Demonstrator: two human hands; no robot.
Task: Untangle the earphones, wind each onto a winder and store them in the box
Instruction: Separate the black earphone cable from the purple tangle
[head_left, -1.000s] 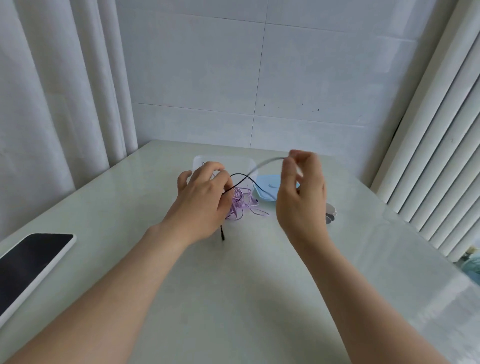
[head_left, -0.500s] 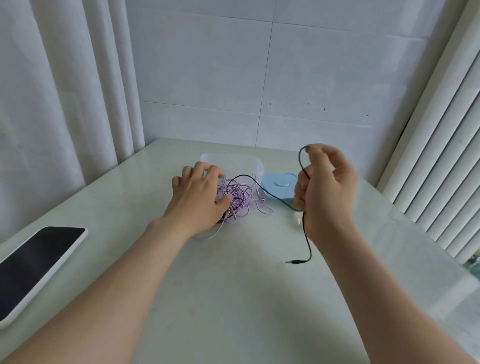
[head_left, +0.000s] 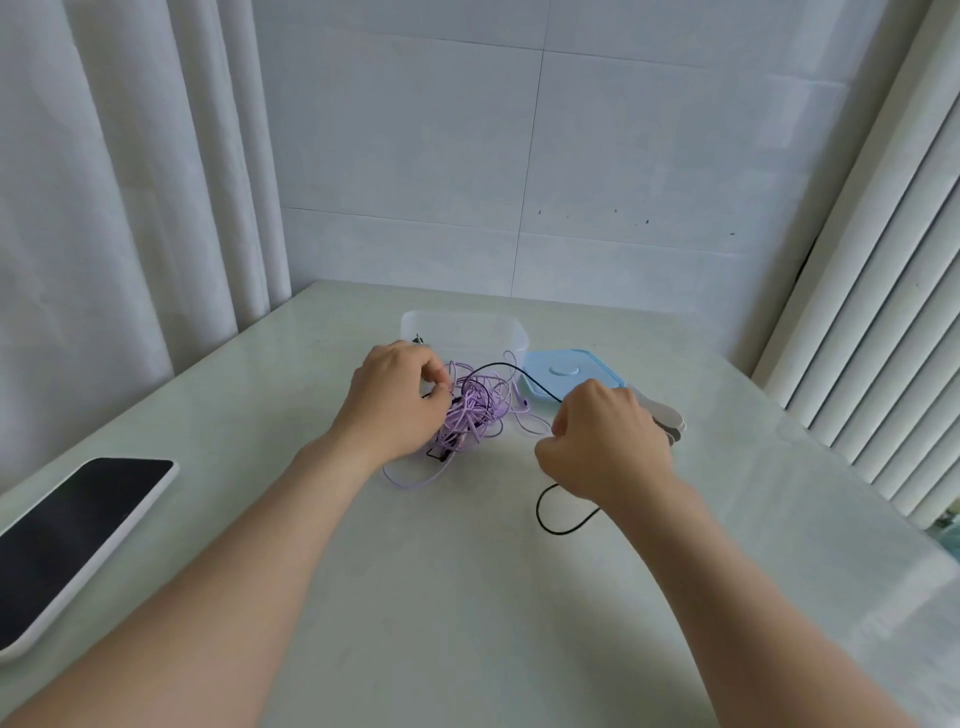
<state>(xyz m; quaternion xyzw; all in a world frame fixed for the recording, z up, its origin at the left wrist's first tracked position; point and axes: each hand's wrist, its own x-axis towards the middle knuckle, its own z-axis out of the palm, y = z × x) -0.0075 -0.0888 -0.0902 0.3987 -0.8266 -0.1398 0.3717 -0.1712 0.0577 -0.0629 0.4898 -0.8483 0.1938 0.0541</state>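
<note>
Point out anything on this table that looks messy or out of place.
The purple cable and the black cable lie snarled in one heap in front of the clear box. Nothing looks spilled or broken.

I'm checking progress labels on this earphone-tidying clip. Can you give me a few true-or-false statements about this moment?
1. The right hand grips the black cable. True.
2. The blue lid sits on the clear box. False: it lies on the table beside the box.
3. The purple earphones are wound on a winder. False: they lie in a loose tangle that the left hand pinches.
4. A phone lies at the table's left. True.
</note>
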